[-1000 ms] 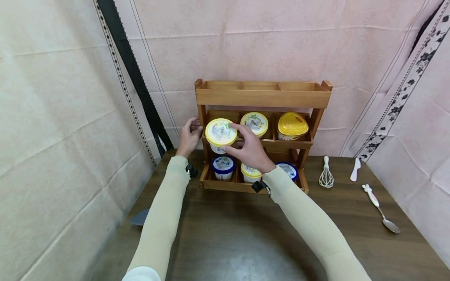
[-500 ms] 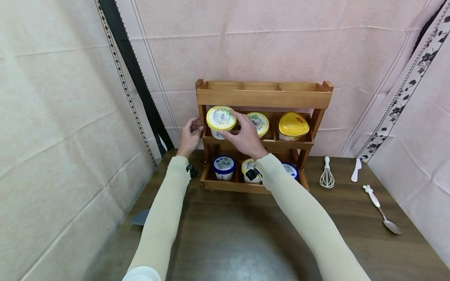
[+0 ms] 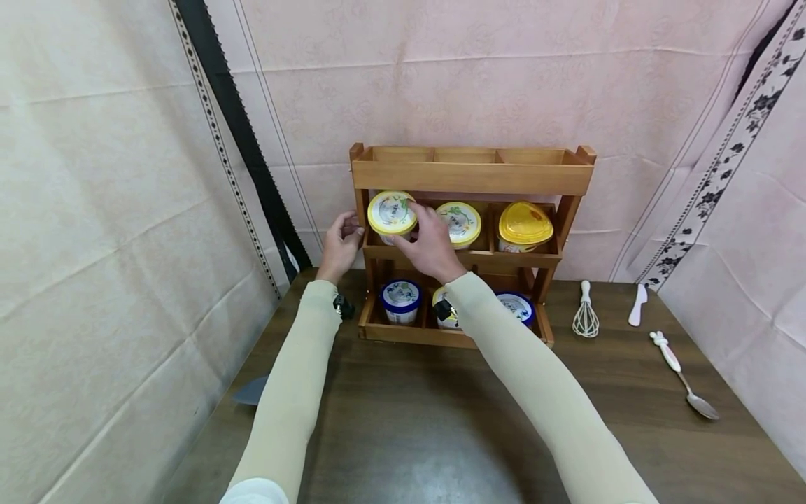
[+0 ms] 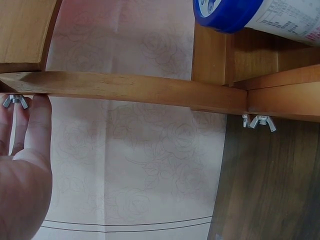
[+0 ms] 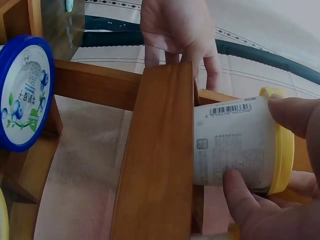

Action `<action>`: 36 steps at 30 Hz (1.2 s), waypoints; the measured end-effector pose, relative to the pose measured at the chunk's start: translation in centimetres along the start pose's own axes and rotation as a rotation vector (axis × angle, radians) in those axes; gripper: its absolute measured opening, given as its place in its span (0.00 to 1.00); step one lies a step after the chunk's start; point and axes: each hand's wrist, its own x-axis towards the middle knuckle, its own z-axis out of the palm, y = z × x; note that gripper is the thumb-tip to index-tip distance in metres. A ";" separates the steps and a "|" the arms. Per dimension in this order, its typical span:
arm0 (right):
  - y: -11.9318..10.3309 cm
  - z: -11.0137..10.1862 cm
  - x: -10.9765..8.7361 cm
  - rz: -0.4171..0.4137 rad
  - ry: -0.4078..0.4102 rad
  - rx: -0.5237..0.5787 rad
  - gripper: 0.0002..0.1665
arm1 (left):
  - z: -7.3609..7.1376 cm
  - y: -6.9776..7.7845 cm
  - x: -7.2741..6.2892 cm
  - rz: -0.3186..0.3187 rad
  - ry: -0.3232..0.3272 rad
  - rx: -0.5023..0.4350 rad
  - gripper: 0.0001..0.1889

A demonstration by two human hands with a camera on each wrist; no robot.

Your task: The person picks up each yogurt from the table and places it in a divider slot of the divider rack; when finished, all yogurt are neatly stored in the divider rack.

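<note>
In the head view my right hand [image 3: 431,241] grips a round white tub with a yellow lid [image 3: 392,213] by its right side. The tub stands in the left compartment of the middle tier of a wooden rack [image 3: 472,178]. In the right wrist view, thumb and fingers hold the tub [image 5: 230,145] near its lid, and its base is hidden behind the front board. My left hand [image 3: 340,245] touches the rack's left side. The left wrist view shows those fingers [image 4: 39,122] straight against the side post, beside a wing nut [image 4: 15,101].
Beside it on the middle tier are another yellow-lidded tub [image 3: 458,222] and a yellow-topped tub [image 3: 525,224]. The lower tier holds two blue-lidded tubs [image 3: 400,294] and a yellow-lidded one [image 3: 442,294]. A whisk [image 3: 585,315], white-handled spreader [image 3: 639,304] and spoon [image 3: 683,378] lie right.
My right hand has raised the yellow-lidded tub from in front of the rack and moved it back and slightly left into the middle tier. The left hand has stayed at the rack's side.
</note>
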 end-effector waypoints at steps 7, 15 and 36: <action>0.0 0.6 -0.2 0.026 0.007 -0.037 0.48 | 0.0 -0.1 0.1 -0.002 -0.001 0.001 0.22; 0.3 1.5 0.0 0.041 0.002 -0.089 0.48 | -0.2 -0.2 0.1 0.005 0.009 0.011 0.21; 0.2 0.0 -2.8 0.009 0.050 0.075 0.45 | -0.3 0.0 0.4 0.011 0.013 0.010 0.21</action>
